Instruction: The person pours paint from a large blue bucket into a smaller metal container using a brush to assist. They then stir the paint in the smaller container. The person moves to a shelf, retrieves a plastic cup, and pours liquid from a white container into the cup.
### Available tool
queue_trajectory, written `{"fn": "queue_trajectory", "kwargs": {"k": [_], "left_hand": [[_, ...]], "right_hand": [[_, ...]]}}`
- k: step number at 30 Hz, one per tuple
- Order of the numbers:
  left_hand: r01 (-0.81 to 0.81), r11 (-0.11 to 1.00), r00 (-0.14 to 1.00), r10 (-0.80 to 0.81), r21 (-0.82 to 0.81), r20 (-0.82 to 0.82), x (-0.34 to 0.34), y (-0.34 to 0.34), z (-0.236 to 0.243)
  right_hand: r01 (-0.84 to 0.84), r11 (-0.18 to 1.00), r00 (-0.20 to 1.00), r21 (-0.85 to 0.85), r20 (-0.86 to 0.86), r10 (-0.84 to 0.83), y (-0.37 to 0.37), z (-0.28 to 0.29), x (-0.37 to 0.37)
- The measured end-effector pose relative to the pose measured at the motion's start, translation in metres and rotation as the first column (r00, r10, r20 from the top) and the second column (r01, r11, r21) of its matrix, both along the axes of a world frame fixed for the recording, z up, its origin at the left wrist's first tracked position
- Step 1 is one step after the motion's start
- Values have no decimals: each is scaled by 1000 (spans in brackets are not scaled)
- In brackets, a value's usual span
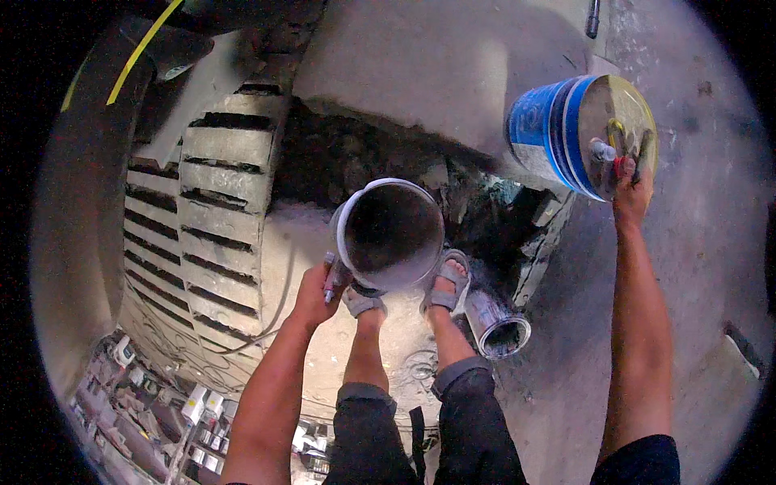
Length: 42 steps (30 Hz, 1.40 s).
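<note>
A bucket with a white rim [346, 212] and a dark inside is tilted toward me above my feet. My left hand [314, 297] is closed at its lower left side, with a short pinkish rod [330, 281] showing by the thumb. Out to the right, my right hand [633, 187] is closed around a small red-handled thing [621, 167] in front of a blue bucket [537, 121]. A whitish knob-like end [601, 150] and a yellow hooked piece [617, 133] show beside those fingers. Whether this hand touches the bucket's grey top I cannot tell.
An open metal can [495, 323] lies by my right foot. Slatted concrete steps or vents [222, 178] run along the left. A dark, broken-edged pit [347, 145] lies beyond my feet. Boxes and clutter [194, 404] fill the lower left; a flat-bladed tool [744, 352] lies right.
</note>
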<state>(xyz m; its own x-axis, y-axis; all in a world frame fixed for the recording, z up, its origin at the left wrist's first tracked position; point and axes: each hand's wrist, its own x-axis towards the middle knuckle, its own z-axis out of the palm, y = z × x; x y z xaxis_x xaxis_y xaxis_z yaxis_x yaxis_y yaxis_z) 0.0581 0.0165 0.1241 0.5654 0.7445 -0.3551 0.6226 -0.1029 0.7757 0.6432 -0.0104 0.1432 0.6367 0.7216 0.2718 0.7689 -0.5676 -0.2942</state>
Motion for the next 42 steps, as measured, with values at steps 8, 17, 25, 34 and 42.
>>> {"fn": "queue_trajectory", "kwargs": {"k": [8, 17, 25, 34, 42], "left_hand": [[-80, 997, 961, 74, -11, -265, 3, 4, 18], [48, 997, 986, -36, 65, -164, -16, 14, 23], [114, 970, 988, -89, 213, -124, -15, 7, 26], [223, 920, 954, -139, 322, -265, -27, -12, -2], [152, 938, 969, -79, 311, -236, -5, -38, 0]], "right_hand": [[-283, 859, 879, -427, -474, 54, -36, 156, -157], [-783, 498, 619, -373, -543, 567, -38, 173, -254], [-845, 527, 510, -92, -435, 742, -30, 119, -290], [-806, 554, 591, -208, -343, 730, -107, 162, -249], [-719, 682, 674, -130, -366, 641, -138, 165, -239]]}}
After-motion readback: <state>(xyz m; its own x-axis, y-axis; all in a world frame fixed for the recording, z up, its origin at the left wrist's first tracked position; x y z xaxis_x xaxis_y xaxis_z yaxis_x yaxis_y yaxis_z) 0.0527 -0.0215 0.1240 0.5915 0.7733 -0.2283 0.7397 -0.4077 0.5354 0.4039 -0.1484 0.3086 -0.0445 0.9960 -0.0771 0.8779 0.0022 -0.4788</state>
